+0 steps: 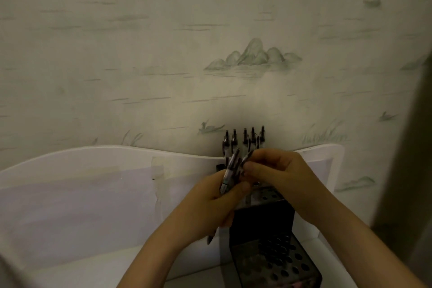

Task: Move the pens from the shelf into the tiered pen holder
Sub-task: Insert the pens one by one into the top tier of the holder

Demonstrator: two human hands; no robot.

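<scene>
While your left hand (217, 203) gripped spare dark-tipped plastic pens (230, 170) (a reserve), your right hand (275, 170) pinched one above the black perforated tiered pen holder (275, 257).

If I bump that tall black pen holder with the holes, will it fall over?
Probably not easily. The pen holder is stepped, with a lower tier in front, so its base looks broad. Still, five pens stand upright in its back row, making it somewhat top-heavy; a hard shove might tip it. It looks rigid, so it would likely slide rather than bend.
</scene>
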